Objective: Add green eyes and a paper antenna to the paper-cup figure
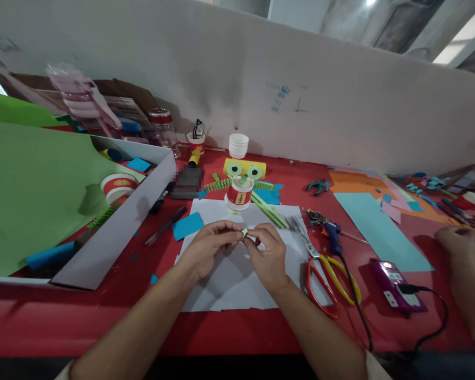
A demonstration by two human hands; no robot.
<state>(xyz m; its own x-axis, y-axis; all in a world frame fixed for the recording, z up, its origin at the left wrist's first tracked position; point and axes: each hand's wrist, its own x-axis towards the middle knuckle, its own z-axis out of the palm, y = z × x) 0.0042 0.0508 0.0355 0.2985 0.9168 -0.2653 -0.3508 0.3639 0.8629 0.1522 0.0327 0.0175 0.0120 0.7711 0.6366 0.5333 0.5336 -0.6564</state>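
Between the fingertips of both hands is a small folded piece of green paper, held over white paper. My left hand pinches it from the left, and my right hand grips its right side. Just beyond the hands stands a red and white paper cup with green folded paper springs reaching out to both sides. Behind the cup is a yellow paper piece with two round eyes. Green paper strips lie right of the cup.
Scissors and a blue glue gun with a cable lie at the right, near a purple power socket. A white box fills the left side. Blue paper is beside my left hand. Another person's hand is at far right.
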